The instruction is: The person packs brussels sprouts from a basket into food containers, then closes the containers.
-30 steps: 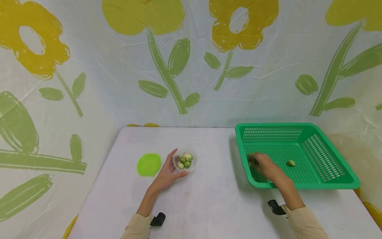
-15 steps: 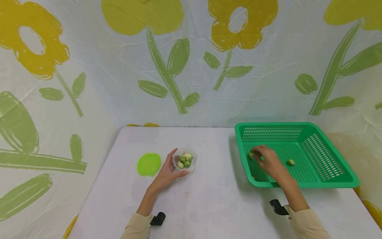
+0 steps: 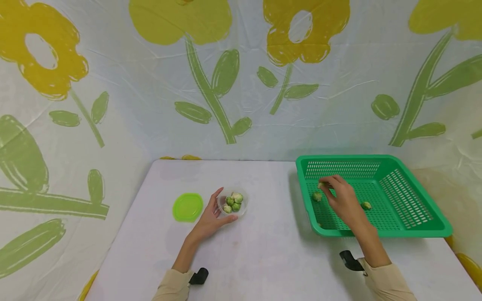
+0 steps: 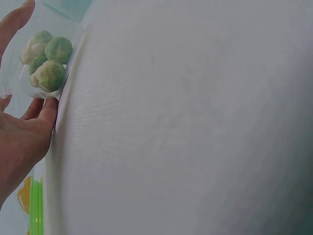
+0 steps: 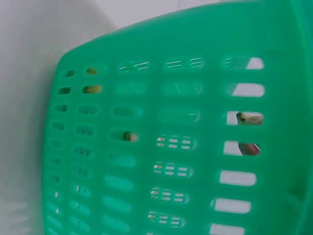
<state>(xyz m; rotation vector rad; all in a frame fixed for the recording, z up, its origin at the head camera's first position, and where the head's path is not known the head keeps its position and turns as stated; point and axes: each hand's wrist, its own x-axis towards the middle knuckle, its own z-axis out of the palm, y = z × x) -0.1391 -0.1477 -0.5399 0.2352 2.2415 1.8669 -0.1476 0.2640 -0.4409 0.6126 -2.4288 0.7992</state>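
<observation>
My left hand (image 3: 209,220) holds a clear plastic tub (image 3: 244,205) from its left side, thumb along the near side and fingers behind. Several Brussels sprouts (image 4: 51,75) lie inside the tub. Over the green basket (image 3: 380,234), my right hand (image 3: 344,201) pinches a Brussels sprout (image 3: 321,184) between thumb and fingertips. Below it, one sprout (image 3: 317,196) rests on the basket floor near the left wall, and another sprout (image 3: 366,205) lies right of the wrist. In the right wrist view the slotted basket wall (image 5: 142,161) hides most of the hand.
A lime-green lid (image 3: 188,207) lies flat on the white table (image 3: 260,255), left of the tub. The basket stands at the table's right side, its back near the flower-printed cloth (image 3: 241,96). A small bit of sprout shows at the basket's near left corner.
My right hand has risen from the basket's left side and moved slightly back, now with a sprout in its fingertips, uncovering another sprout beneath. The left hand and tub have stayed still.
</observation>
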